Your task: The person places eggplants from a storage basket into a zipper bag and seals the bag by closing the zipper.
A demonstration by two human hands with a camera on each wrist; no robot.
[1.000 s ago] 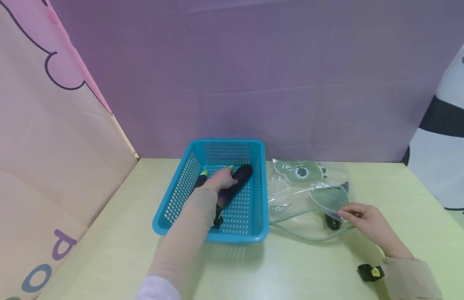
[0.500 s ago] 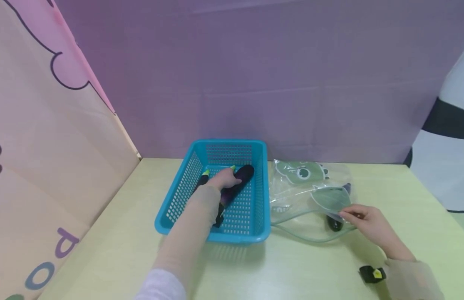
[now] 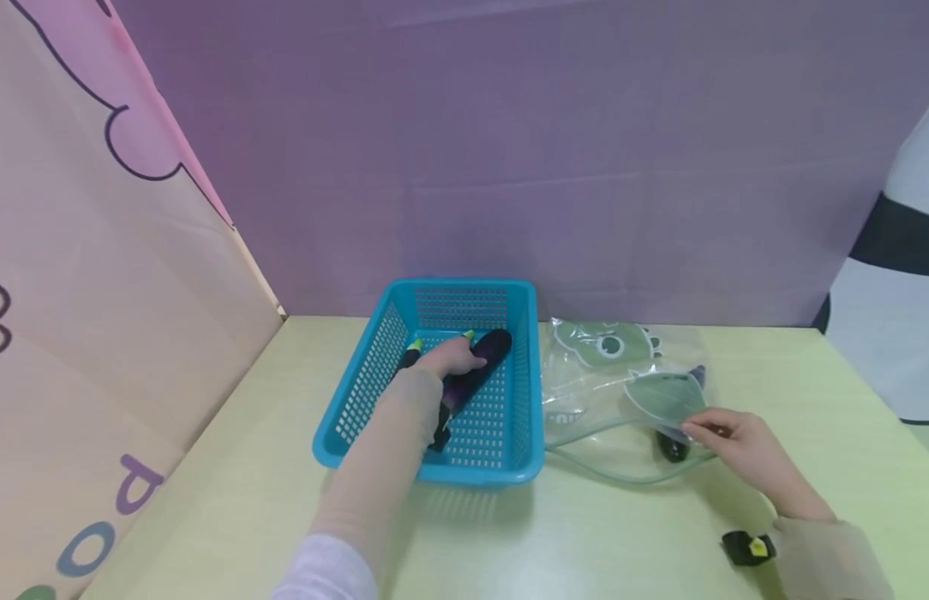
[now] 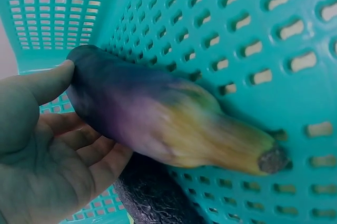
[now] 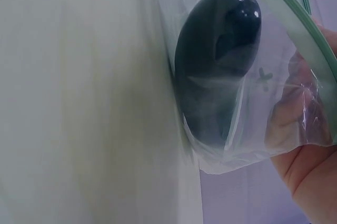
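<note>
while the left of the hands (image 3: 451,358) curls round an eggplant (image 4: 142,100) in the basket (image 3: 479,477), the right (image 3: 743,448) pinches a clear bag (image 3: 610,379).

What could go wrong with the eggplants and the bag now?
The eggplant might slip if the left hand lifts it, as its skin looks smooth. The right hand only pinches the bag by its edge, so that could slip away too. And the bagged eggplant might roll out if the bag tips, because the bag is open.
</note>
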